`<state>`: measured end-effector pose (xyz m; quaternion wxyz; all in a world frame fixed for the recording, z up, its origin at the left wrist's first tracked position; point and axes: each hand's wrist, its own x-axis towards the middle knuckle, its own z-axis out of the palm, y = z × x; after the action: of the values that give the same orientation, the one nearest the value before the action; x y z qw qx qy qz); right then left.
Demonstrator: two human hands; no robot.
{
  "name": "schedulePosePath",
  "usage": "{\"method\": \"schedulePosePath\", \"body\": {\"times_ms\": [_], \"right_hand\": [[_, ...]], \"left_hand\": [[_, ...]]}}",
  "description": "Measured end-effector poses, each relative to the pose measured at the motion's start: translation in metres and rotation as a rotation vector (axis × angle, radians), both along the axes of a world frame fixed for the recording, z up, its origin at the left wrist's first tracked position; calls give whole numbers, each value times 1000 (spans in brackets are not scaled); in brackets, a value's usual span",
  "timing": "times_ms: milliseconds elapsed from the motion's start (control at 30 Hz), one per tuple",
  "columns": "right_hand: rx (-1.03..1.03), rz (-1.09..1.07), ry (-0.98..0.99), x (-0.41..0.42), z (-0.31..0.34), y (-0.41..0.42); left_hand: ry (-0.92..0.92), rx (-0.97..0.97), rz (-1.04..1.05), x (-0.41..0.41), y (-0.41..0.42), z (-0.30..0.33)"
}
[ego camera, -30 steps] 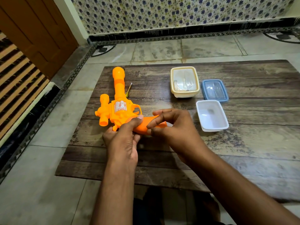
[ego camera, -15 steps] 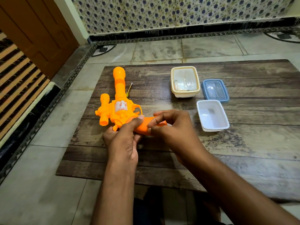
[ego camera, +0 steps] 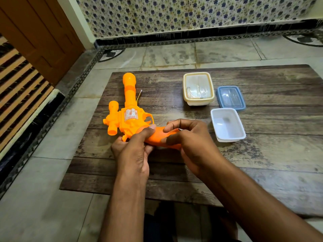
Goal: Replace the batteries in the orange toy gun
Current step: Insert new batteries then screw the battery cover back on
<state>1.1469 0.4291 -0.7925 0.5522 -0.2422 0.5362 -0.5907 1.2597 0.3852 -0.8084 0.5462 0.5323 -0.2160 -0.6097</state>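
— Lying flat on the wooden table [ego camera: 262,154] was the orange toy gun [ego camera: 130,117], barrel pointing away from the person toward the far edge. What did the hands have?

— Both were on its grip. The left hand [ego camera: 134,154] curled round the part where grip meets body, thumb laid across the top. The right hand [ego camera: 190,144] had bent fingers and thumb pinching the butt end of the grip.

— And the surface itself?

— Dark, worn planks with pale scuffed patches. A thin tool with a yellowish handle [ego camera: 139,96] lay just beside the barrel, mostly hidden by it. To the right stood a cream-rimmed box [ego camera: 198,89] with its lid on, near it a blue-rimmed lid [ego camera: 230,98] lying flat, and an open white tub [ego camera: 227,124] just in front of that lid.

— The room?

— Pale stone floor tiles [ego camera: 171,55] with a dark patterned border, a wall [ego camera: 174,13] covered in small blue flowers, a brown wooden door [ego camera: 40,35] at the left, and slatted brown panelling [ego camera: 19,88] beside it.
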Motion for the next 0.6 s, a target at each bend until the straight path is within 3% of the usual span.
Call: {"method": "schedulePosePath", "body": {"times_ms": [600], "right_hand": [[-73, 87, 63, 12, 3, -5]], "left_hand": [[1, 12, 67, 24, -3, 11]]}}
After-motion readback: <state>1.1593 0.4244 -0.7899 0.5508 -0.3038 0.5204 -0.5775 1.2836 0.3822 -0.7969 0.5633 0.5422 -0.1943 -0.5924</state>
